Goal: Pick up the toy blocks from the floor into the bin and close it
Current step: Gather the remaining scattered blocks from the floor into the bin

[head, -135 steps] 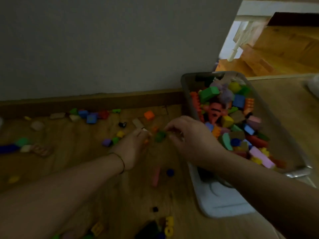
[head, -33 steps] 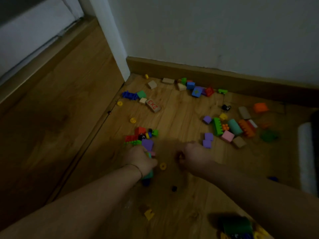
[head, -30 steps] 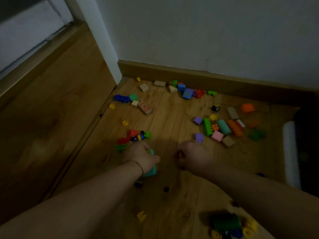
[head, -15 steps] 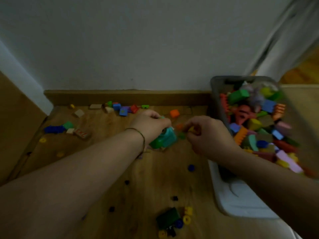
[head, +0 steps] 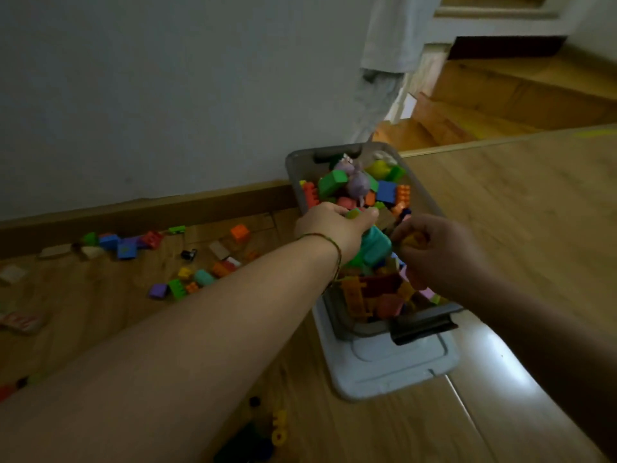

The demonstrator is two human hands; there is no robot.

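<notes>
Over the heaped bin [head: 340, 324], the left hand [head: 334, 228] grips a teal block [head: 375, 247], the right hand [head: 437, 252] pinches yellow pieces [head: 414, 238]; released carelessly, they may roll off the heap [head: 385, 192] onto the floor [head: 500, 212].

a plain pale wall [head: 160, 95] is filling the upper left, and a brown skirting board [head: 143, 213] is running along its foot. a wooden floor [head: 534, 228] is spreading out to the right, its far edge ending in a lighter strip [head: 500, 142]. a bright patch of glare [head: 484, 349] is shining off the boards at the lower right. at the wall's corner a grey cloth [head: 390, 35] is hanging down, with a paler crumpled piece [head: 374, 98] trailing beneath it. past the corner, wooden steps [head: 507, 95] are showing in warmer light, and a white ledge [head: 494, 11] is sitting above a dark gap [head: 504, 48].
</notes>
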